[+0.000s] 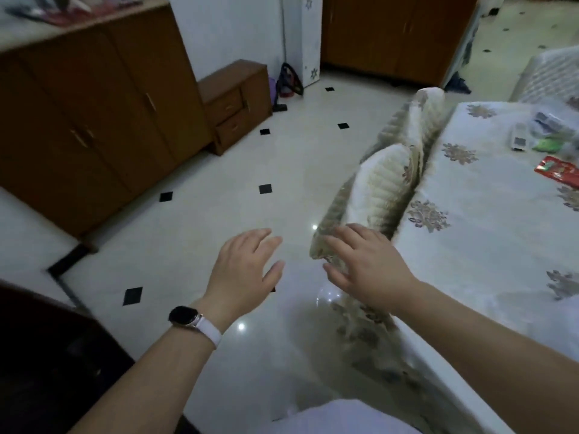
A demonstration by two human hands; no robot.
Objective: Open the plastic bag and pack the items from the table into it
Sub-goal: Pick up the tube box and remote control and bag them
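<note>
Both hands reach forward in the lower middle of the frame, palms down and empty. The left hand hangs over the cream tiled floor with its fingers spread and slightly curled, gripping nothing; a dark-faced watch on a white strap sits on that wrist. The right hand is just to the right of it, fingers also spread apart, in front of the drooping corner of a floral tablecloth; whether the fingertips touch the cloth cannot be told.

The table fills the right side of the frame, its cloth white with grey-brown flower motifs, the near edge hanging in folds. The items lie at the far right edge, well apart from both hands: a clear plastic bag in the upper right, blurred, with bluish contents showing through it; a white remote control just left of it; something bright green beside the remote; and a red packet lower down on the cloth. The bag's mouth is too blurred to judge.

Brown wooden cabinets run along the left side, and a small two-drawer chest stands at upper centre. The floor carries small black diamond insets.
</note>
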